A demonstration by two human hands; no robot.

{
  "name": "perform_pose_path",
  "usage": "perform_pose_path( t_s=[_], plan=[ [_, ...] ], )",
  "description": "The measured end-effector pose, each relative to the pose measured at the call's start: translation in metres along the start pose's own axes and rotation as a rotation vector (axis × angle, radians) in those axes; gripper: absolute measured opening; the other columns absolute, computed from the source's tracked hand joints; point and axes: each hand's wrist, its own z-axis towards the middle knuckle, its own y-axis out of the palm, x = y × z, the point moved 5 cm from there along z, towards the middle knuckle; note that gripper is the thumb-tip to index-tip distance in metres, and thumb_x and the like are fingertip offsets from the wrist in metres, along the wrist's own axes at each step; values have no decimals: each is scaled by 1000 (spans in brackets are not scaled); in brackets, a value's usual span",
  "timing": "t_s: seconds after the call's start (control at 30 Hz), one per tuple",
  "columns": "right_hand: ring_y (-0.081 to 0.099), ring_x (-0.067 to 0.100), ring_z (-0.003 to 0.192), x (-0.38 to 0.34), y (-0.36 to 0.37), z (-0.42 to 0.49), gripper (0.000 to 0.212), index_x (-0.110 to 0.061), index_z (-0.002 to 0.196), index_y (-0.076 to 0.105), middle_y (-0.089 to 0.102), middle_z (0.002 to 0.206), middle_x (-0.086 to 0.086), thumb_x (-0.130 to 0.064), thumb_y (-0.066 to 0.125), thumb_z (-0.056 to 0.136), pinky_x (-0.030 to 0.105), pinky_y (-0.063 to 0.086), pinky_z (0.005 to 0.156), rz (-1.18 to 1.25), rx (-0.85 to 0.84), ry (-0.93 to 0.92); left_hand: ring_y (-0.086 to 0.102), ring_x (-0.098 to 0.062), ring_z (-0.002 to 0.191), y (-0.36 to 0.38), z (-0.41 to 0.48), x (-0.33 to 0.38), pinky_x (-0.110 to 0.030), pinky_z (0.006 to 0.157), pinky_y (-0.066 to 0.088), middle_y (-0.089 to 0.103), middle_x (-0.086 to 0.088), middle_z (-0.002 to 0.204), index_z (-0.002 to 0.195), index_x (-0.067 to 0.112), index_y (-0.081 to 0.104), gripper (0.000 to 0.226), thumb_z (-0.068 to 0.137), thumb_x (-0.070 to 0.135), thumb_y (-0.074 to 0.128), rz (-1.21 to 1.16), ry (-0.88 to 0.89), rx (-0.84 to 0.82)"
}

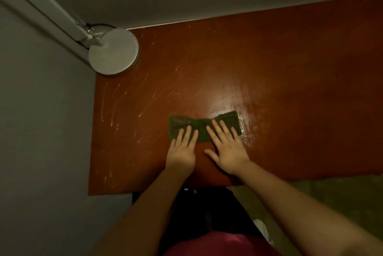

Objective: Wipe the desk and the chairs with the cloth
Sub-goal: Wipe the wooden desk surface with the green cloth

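Round grey lamp base (113,51) is sitting far left on the red-brown wooden desk (279,69); sweeping there, you're risking a knock. Your left hand (182,147) and right hand (227,150) are pressing the dark green cloth (202,129) mid-desk, fingers straight, nothing gripped, so it may be bunching.

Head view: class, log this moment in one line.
left hand: pressing dark green cloth | right hand: pressing cloth | reddish-brown wooden desk: streaky

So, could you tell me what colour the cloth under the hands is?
The small fabric cloth is dark green, clearest in the head view.
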Motion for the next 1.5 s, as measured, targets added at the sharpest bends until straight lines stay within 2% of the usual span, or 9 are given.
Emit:
perform_pose_path(
  t_s=[0.27, 0.47, 0.6, 0.77, 0.87, 1.1, 1.23, 1.37, 1.5],
  plan=[
    [-22, 18, 147, 27, -45, 81, 77, -27, 156, -7, -22, 160, -3, -69, 16, 95, 45, -12, 118, 105, -19, 82, -5, -27, 150, -56, 85, 13, -44, 120, 7, -8, -3, 163, 157, 22, 3, 59, 105, 30, 30, 3, -123, -57],
    [-28, 17, 145, -6, -11, -5, 77, -27, 155, -8, -24, 159, -3, -68, 18, 95, 44, -14, 118, 84, -48, -19, 26, -39, 143, -2, 24, 7, -52, 114, 32, 33, -17, 154, 147, 8, 39, 57, 94, 23, 51, -7, 22, 185],
    [-29, 14, 144, -15, 6, -23, 75, -32, 153, -9, -21, 160, -5, -72, 4, 91, 42, -20, 115, 77, -52, -1, 26, -40, 143, 18, -10, 3, -49, 118, 20, 32, -20, 153, 148, 7, 35, 63, 93, 29, 58, 169, 64, 114],
    [-5, 20, 150, -11, -5, 1, 65, -30, 155, 14, 8, 164, 0, -60, 15, 98, 51, 0, 120, 24, -3, 30, 63, -34, 106, -12, 9, -8, -39, 84, 55, 65, -16, 117, 112, 5, 68, 42, 73, 16, 77, -56, -6, 281],
    [20, 27, 146, -16, -12, 12, 58, -28, 152, 28, 30, 157, 5, -50, 24, 99, 57, 24, 115, 12, 9, 65, 55, -35, 119, -11, 22, -7, -43, 97, 49, 57, -18, 132, 128, 3, 60, 49, 87, 23, 44, -85, 16, 268],
    [-24, 20, 146, -22, -23, 61, 64, -38, 154, -6, -17, 161, -4, -63, 9, 97, 49, -18, 114, 21, -26, 86, 24, -33, 146, -17, 50, -24, -51, 112, 30, 28, -14, 157, 150, 10, 32, 66, 92, 32, 54, -95, -64, 197],
    [-31, 17, 143, -14, -52, 116, 65, -38, 151, -15, -27, 158, -7, -63, 10, 97, 48, -19, 115, 51, -23, 97, 26, -33, 145, -52, 101, -48, -52, 112, 28, 29, -12, 157, 149, 12, 35, 64, 92, 38, 25, -100, -6, 197],
    [-35, 14, 139, -2, -80, 176, 65, -36, 152, -14, -29, 157, -6, -62, 12, 98, 46, -23, 110, 68, -28, 149, 0, -26, 150, -94, 154, -66, -45, 119, 6, 4, -5, 163, 155, 17, 12, 69, 91, 43, 8, -145, 72, 191],
    [-33, 15, 141, 14, -108, 235, 66, -37, 152, -14, -30, 157, -6, -63, 11, 97, 48, -22, 111, 89, -53, 186, -16, -20, 148, -130, 213, -75, -40, 119, -6, -16, 1, 162, 155, 22, -7, 59, 104, 38, 18, -107, 1, 176]
  ],
)
